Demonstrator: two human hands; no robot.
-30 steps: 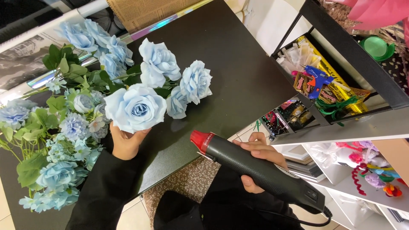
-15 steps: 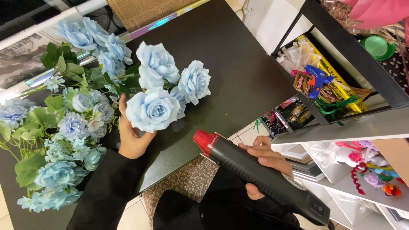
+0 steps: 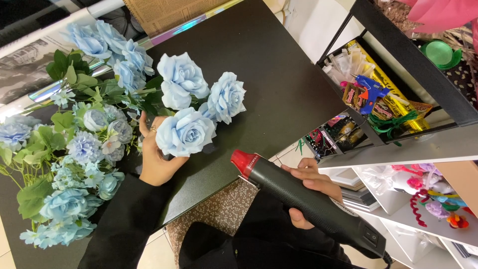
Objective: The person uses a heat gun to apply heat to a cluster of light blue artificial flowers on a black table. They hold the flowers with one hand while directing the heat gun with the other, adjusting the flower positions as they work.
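Observation:
My left hand (image 3: 155,155) grips a pale blue artificial rose (image 3: 185,131) from behind, over the near edge of a black table (image 3: 269,74). Two more blue roses (image 3: 182,79) lie just beyond it on the tabletop. My right hand (image 3: 309,185) holds a black heat gun (image 3: 308,201) with a red nozzle. The nozzle points up and left at the held rose, a short gap below and to the right of it. Both arms are in black sleeves.
A heap of blue artificial flowers with green leaves (image 3: 64,149) covers the table's left side. To the right stands a black shelf unit (image 3: 413,65) with a blue glue gun (image 3: 371,92), packets and ribbons. White shelves (image 3: 423,199) with craft items sit lower right.
My left hand has carried the rose to the right, toward the table's near edge. The heat gun has stayed in about the same place, so the gap between nozzle and rose has shrunk.

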